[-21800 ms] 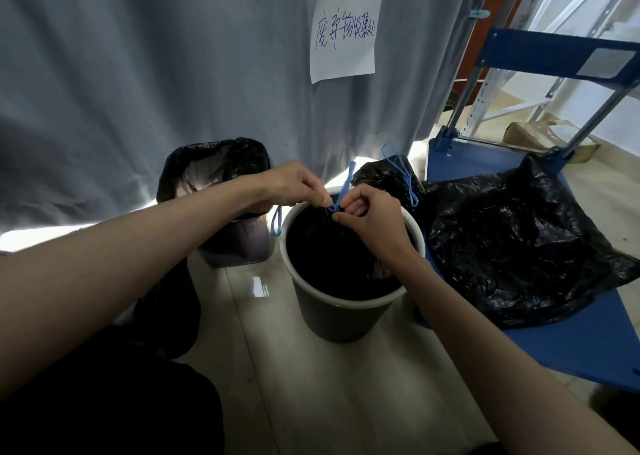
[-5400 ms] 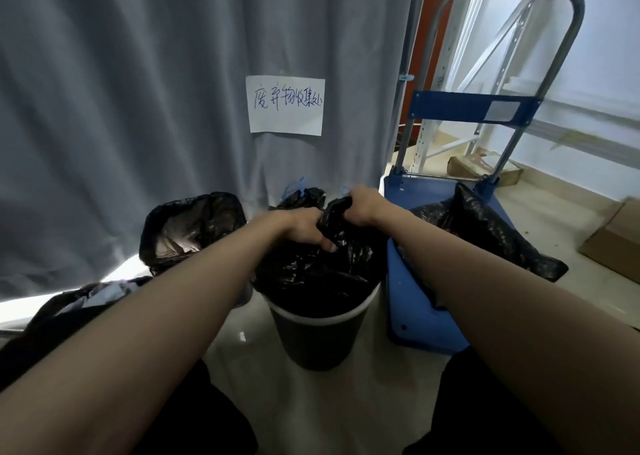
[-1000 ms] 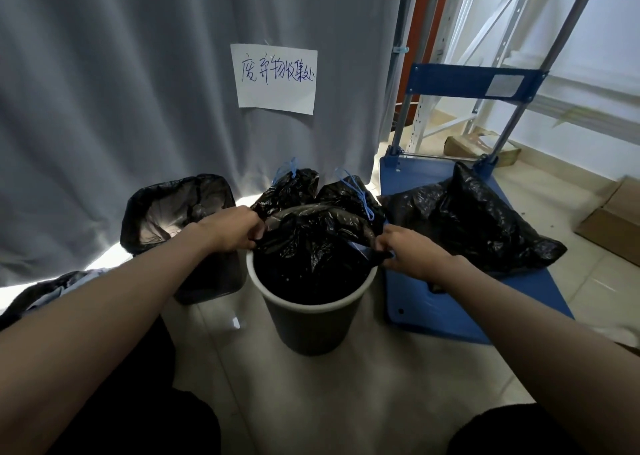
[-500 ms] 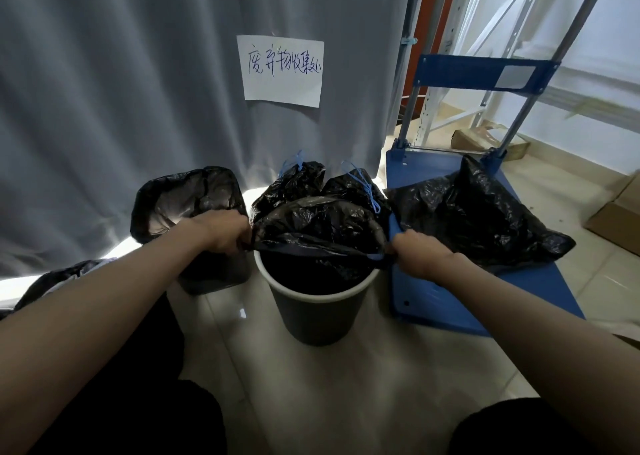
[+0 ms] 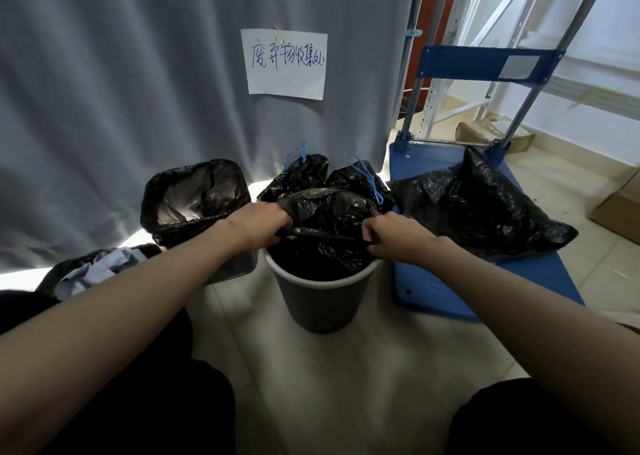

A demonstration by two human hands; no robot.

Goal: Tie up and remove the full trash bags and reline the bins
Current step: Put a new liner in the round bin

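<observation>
Both hands grip the new black bag (image 5: 325,219): left hand (image 5: 258,224), right hand (image 5: 391,234). Pull its mouth wide, then fold it down over the bin's rim (image 5: 322,283) evenly.

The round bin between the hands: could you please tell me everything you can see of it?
The round bin is dark grey with a pale rim, looks plastic, and stands upright on the tiled floor, beside the blue cart. A crinkled black liner bag hangs into it. The left hand and right hand grip the bag's mouth, stretched just above the rim and not yet folded over it.
</observation>
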